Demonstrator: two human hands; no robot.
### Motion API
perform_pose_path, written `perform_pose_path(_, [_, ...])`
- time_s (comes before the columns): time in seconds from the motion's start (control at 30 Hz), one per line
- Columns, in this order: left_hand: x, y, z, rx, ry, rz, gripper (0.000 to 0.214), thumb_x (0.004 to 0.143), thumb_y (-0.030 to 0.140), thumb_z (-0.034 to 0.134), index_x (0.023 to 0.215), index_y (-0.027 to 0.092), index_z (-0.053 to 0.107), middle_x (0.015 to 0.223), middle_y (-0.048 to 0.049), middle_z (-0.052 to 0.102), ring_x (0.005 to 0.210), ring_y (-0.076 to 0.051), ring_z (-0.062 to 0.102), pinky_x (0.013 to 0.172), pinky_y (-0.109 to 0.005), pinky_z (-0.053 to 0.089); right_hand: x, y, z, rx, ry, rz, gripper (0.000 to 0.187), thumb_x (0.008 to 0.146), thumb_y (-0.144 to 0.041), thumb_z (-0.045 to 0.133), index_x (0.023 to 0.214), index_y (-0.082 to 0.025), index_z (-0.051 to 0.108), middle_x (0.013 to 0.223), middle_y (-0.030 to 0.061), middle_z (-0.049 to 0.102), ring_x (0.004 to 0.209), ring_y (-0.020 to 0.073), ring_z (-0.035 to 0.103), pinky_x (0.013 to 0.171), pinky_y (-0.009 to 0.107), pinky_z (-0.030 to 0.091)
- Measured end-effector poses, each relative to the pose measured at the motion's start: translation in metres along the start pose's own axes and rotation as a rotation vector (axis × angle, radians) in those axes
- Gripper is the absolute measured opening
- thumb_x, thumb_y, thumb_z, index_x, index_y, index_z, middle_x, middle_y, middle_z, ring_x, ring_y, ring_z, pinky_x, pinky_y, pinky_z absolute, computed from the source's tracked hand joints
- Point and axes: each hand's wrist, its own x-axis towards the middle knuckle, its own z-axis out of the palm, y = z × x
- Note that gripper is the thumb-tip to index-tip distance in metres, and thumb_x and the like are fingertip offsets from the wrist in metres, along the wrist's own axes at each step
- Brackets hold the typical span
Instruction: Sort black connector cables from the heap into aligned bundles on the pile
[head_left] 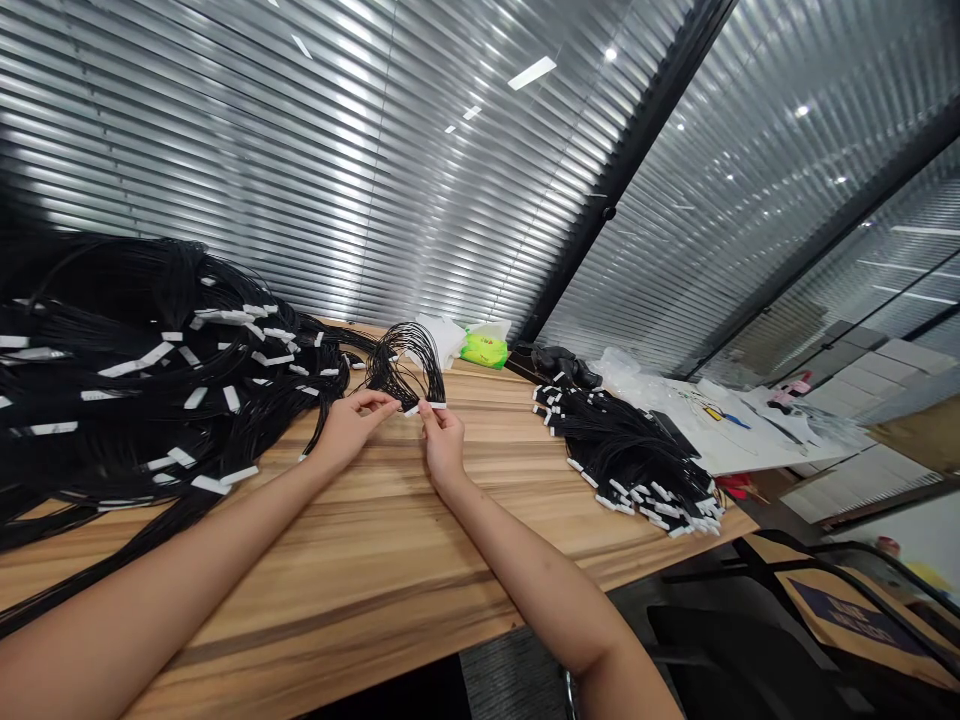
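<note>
My left hand and my right hand meet over the wooden table. Both pinch the white-tagged ends of a small looped bundle of thin black cords that arches up behind the fingers. The left hand's fingertips close on the tags at about the middle of the table, and the right thumb and forefinger hold a white tag right beside them. A big tangled heap of black cords with white tags lies just left of my left hand.
A tidy pile of finished black cord bundles lies to the right near the table edge. A green packet and white plastic sit at the back. Papers and clear bags cover the right side. A black chair stands below right.
</note>
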Motion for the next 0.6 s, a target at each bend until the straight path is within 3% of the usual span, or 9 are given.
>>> perform_pose_path(0.3, [0.002,0.003,0.004,-0.283,-0.061,-0.111,0.02,0.064,0.037,0.07,0.067,0.018,0.065,0.069,-0.0006,0.064,0.071,-0.016,0.056,0.07,-0.027,0.044,0.001,0.009,0.001,0.064,-0.011,0.093,0.034,0.069,-0.05,0.069,0.068,-0.016,0.062,0.049,-0.0068,0.042,0.048,0.0078,0.031,0.046,0.023,0.024])
perform_pose_path(0.5, [0.005,0.0,0.001,-0.37,0.005,-0.101,0.023,0.074,0.042,0.056,0.07,0.02,0.059,0.084,-0.0036,0.065,0.081,-0.018,0.058,0.072,-0.028,0.045,0.013,0.011,-0.005,0.307,0.119,0.239,0.035,0.061,-0.046,0.077,0.069,-0.018,0.058,0.071,-0.0005,0.062,0.047,0.0048,0.033,0.045,0.021,0.03])
perform_pose_path(0.6, [0.004,0.003,-0.001,-0.398,0.018,-0.068,0.03,0.077,0.043,0.055,0.058,0.021,0.05,0.064,-0.0023,0.058,0.076,-0.019,0.057,0.076,-0.03,0.046,0.016,0.009,-0.008,0.318,0.166,0.235,0.038,0.059,-0.048,0.077,0.07,-0.017,0.057,0.076,0.002,0.065,0.048,0.0047,0.034,0.046,0.021,0.032])
